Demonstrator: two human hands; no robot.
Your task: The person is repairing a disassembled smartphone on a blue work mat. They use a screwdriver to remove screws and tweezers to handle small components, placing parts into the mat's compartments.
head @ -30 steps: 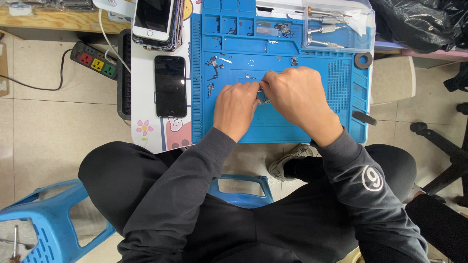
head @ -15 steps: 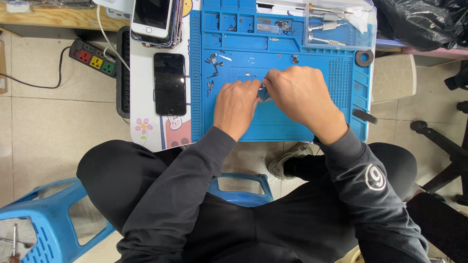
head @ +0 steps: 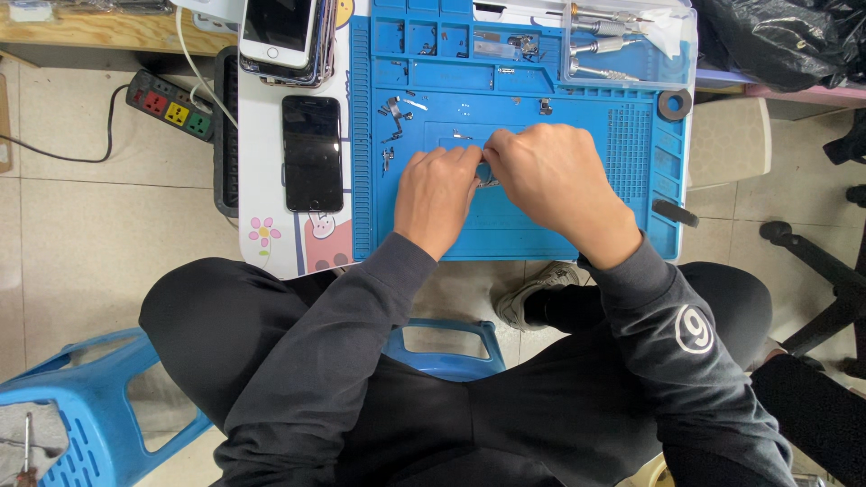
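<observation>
Grey small part (head: 487, 177) pinched between both hands: left (head: 439, 198), right (head: 552, 180), fingers closed.

A black phone (head: 312, 153) lay face up on the white table left of the blue mat (head: 433, 230), its dark rectangular screen blank. Above it a white-framed phone (head: 278, 30) topped a stack of screens (head: 320, 56), its glass also dark. A clear plastic case (head: 672, 45) of silver tools sat at the mat's upper right corner.
</observation>
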